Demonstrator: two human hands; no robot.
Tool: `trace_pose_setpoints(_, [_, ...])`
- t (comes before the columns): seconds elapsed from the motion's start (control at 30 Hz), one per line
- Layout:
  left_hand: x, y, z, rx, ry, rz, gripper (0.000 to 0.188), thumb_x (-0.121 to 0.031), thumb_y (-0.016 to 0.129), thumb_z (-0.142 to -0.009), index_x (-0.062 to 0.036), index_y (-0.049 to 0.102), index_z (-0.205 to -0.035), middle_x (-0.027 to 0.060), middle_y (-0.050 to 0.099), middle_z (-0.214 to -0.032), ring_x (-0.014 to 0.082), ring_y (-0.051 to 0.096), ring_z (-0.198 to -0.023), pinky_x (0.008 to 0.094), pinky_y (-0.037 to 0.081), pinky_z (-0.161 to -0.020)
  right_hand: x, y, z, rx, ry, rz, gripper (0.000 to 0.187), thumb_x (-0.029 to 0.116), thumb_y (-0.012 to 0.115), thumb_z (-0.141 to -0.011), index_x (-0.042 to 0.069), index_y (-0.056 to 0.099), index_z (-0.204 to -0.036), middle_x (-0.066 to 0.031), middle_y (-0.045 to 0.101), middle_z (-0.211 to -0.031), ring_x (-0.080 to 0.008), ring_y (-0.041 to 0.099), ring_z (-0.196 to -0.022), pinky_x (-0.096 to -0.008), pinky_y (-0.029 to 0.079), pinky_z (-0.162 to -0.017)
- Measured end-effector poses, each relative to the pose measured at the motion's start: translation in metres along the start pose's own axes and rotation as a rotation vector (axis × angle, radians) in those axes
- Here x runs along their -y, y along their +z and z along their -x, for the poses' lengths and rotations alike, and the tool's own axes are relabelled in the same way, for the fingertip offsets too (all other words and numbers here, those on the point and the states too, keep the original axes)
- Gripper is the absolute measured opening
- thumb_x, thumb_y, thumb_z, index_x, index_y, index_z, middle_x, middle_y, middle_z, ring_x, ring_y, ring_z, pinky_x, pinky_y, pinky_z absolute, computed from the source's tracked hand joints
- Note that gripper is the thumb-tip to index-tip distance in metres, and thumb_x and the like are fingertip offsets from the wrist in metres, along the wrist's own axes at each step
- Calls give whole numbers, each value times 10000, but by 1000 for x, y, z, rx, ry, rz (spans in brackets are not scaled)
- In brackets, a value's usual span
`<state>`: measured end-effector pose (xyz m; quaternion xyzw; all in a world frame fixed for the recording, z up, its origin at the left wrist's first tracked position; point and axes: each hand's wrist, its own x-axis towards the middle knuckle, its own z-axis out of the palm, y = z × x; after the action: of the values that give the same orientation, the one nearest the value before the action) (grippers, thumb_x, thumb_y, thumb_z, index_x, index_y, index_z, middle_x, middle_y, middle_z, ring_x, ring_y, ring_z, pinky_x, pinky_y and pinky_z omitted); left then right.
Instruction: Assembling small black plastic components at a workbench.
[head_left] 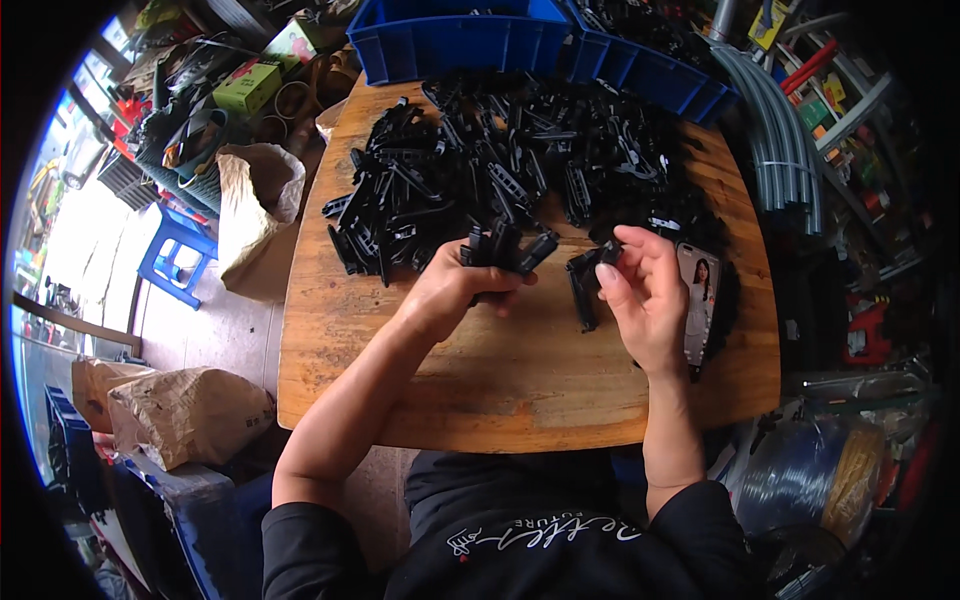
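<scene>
A bunch of black plastic parts (497, 247) sticks up out of my left hand (447, 287), whose fingers are wrapped round them. My right hand (648, 300) pinches a small black plastic piece (609, 252) between thumb and fingertips, a short way to the right of the bunch. Just below that pinch is another long black part (581, 297); whether it touches my right hand I cannot tell. Beyond both hands, a wide heap of similar narrow, slotted black parts (405, 180) covers the far half of the wooden table (520, 400).
Blue plastic bins (460, 50) stand at the table's far edge. A phone (697, 300) with a lit screen is beside my right wrist. To the left are a blue stool (178, 255) and brown paper sacks (255, 215); grey tubes (780, 140) hang at the right.
</scene>
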<state>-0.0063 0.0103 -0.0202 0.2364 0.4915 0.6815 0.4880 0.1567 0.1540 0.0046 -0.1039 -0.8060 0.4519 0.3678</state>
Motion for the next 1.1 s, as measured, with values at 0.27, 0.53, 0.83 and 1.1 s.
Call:
trace_pose_setpoints(0.27, [3,18,8,-9,53,-129,199,1,676,-747,10,595,-928,63,632,-772,124,597,-677,257,484,-654,-1,9,7,167,-8,-195,186,-45,570,-844,-20,563,-1028,-52,519,-1000,-82,557,-767,-190,477,-681])
trace_pose_setpoints(0.53, [-3,24,15,-49,413,-642,267,-77,743,-729,-4,578,-925,35,614,-756,69,538,-688,248,442,-617,-3,15,7,166,-31,-101,189,-47,622,-827,-39,583,-1011,-54,512,-1018,-80,558,-806,-188,471,-670])
trace_pose_setpoints(0.83, [-2,20,13,-44,459,-738,275,-100,740,-736,17,581,-928,142,620,-708,194,601,-624,319,464,-595,-17,7,1,245,107,-158,614,249,742,-778,0,453,-1260,-49,483,-1155,-93,483,-925,-241,444,-851])
trace_pose_setpoints(1.1, [-5,29,17,-36,426,-820,267,-92,726,-761,4,588,-968,152,640,-751,223,644,-675,314,486,-620,-12,8,-1,292,210,-348,435,172,764,-764,11,502,-1072,3,566,-934,-63,554,-841,-197,462,-747])
